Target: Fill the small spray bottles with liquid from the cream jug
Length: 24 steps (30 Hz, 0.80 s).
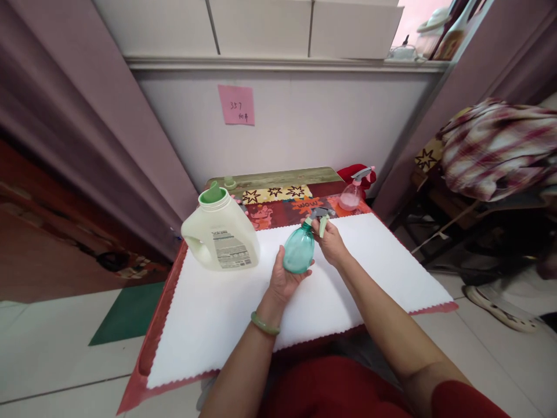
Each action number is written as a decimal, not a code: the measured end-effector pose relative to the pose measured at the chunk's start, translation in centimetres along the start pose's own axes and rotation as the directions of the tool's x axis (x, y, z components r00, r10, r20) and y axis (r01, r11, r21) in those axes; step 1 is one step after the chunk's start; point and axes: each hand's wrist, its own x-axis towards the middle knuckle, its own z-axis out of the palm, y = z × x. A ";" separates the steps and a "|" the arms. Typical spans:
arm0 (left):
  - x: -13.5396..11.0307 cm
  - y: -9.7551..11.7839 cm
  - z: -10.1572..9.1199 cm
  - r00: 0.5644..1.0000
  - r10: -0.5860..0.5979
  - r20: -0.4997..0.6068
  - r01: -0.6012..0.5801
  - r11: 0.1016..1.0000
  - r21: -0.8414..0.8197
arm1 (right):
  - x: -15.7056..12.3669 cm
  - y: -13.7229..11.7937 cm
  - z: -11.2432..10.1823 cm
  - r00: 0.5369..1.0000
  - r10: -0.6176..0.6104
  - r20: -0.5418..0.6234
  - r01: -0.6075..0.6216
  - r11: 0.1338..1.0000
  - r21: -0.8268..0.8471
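Observation:
A green see-through spray bottle (299, 251) is held up over the white mat, slightly tilted. My left hand (284, 280) cups its body from below, fingers wrapped behind it. At the neck, my right hand (329, 241) grips the grey and pale green spray head; some of its fingers are hidden behind the trigger. To the left stands a large cream jug (235, 232) with a handle, a printed label and an uncapped green mouth. A light green cap (230, 183) lies at the table's back edge.
A pink spray bottle (350, 196) stands at the back right beside red cloth. The white mat (209, 325) covers the table's front part. Plaid cloth (500, 148) hangs at the right, above another person's shoe (498, 309). A wall with a pink note (237, 105) rises behind.

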 end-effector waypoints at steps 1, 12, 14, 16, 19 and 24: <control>0.0 0.1 0.0 1.000 -0.014 0.004 0.014 1.000 -0.005 | -0.2 0.1 -0.1 1.000 -0.002 0.010 0.002 1.000 0.009; 0.0 0.1 -0.4 0.997 -0.080 0.018 0.081 0.996 -0.027 | -0.8 -0.9 -0.9 0.992 -0.040 0.122 0.044 0.999 -0.029; 0.0 0.1 -0.4 0.996 -0.084 0.018 0.084 0.996 -0.025 | -0.7 -1.1 -0.9 0.991 -0.042 0.127 0.046 0.998 -0.032; -0.1 0.2 -0.3 0.997 -0.082 0.014 0.083 0.996 -0.025 | -0.6 -1.2 -0.9 0.991 -0.034 0.128 0.037 0.999 -0.025; -0.2 0.3 -0.2 0.996 -0.085 0.012 0.085 0.996 -0.020 | -0.5 -1.0 -0.8 0.992 -0.021 0.126 0.022 1.000 -0.010; -0.3 0.3 -0.2 0.996 -0.088 0.013 0.089 0.996 -0.008 | -0.3 -0.8 -1.2 0.993 -0.025 0.113 0.028 0.999 -0.032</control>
